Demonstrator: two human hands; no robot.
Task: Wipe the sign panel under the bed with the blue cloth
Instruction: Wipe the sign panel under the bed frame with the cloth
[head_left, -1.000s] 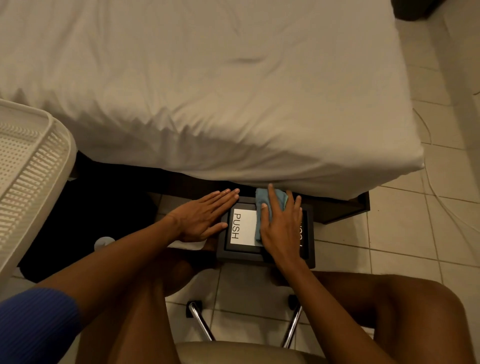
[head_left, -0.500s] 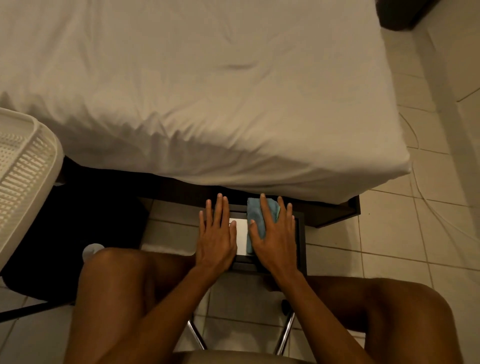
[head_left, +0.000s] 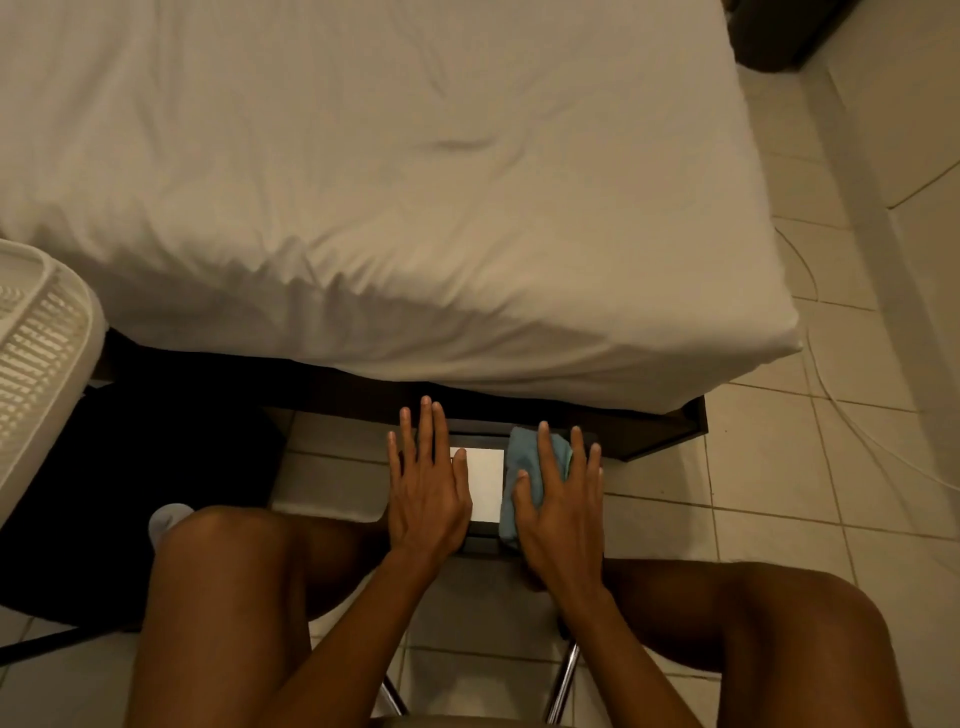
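- White slatted basket (head_left: 44, 358): at the left edge of the view, only partly in frame, just beside the bed's near left corner.
- Dark object (head_left: 156, 457): on the floor below the basket. What it is cannot be told.
- Small pale round item (head_left: 167, 519): just beside the person's left knee, against the dark object. It is too small to identify.
- Bed (head_left: 389, 182): covered by a wrinkled white sheet and filling the upper part of the view. Its near edge overhangs the floor.
- Left hand (head_left: 423, 493): flat, palm down, fingers straight and close together. It rests on the left part of the sign panel and grips nothing.
- Sign panel (head_left: 485, 483): dark-framed with a white face, lying on the floor at the bed's near edge. Its far end reaches under the overhang. A strip of white face shows between the two hands.
- Blue cloth (head_left: 524, 462): bunched on the right part of the panel, directly beneath the right hand.
- Right hand (head_left: 563, 512): palm down, fingers straight and spread, pressing the cloth onto the panel. The fingers do not curl round the cloth.
- Chrome chair leg (head_left: 563, 680): below the right forearm, between the knees.
- Dark bed frame (head_left: 667, 431): showing under the mattress's near right corner.
- Tiled floor (head_left: 769, 519): pale tiles to the right of the bed.
- Thin cable (head_left: 831, 384): lying on the tiles near the right bed corner.
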